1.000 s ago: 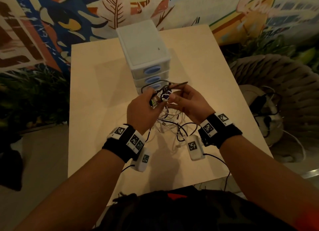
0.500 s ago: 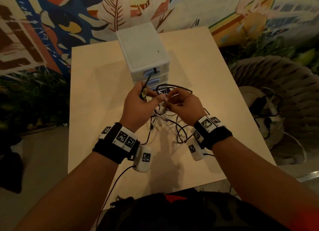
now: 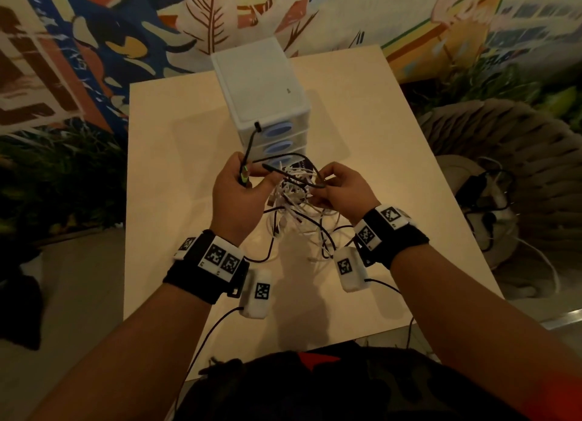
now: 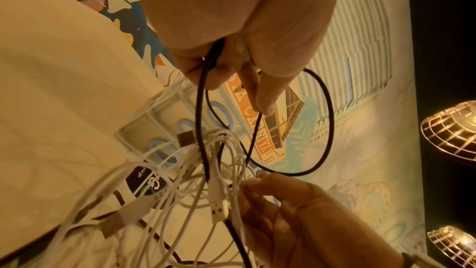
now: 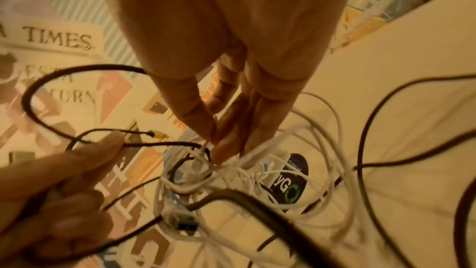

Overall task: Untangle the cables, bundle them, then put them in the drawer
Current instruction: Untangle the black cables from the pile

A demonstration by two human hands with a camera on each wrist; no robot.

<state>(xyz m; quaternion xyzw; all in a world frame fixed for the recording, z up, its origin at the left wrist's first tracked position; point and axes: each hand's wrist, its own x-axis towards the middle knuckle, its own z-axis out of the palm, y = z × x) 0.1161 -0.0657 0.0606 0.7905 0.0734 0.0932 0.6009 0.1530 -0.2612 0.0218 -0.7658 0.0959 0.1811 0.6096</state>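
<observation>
A tangle of white and black cables [image 3: 294,197] hangs between my two hands above the beige table [image 3: 176,156], in front of the white drawer unit [image 3: 258,86]. My left hand [image 3: 241,184] grips a black cable [image 4: 201,121] whose end sticks up toward the top drawer. My right hand [image 3: 338,187] pinches white strands of the tangle [image 5: 206,148] between thumb and fingers. White plugs [image 4: 219,209] and a black tag [image 5: 292,178] dangle in the knot. All three blue-handled drawers [image 3: 278,129] look closed.
The drawer unit stands mid-table toward the far edge. A woven chair [image 3: 510,156] holding more cables and a black device sits right of the table. A painted wall lies behind, and plants stand to the left [image 3: 47,181]. Sensor cords run from my wristbands.
My hands have drawn apart and lowered slightly. The left hand has pulled the black cable up and left, freeing a loop, while the white tangle has opened out between the hands.
</observation>
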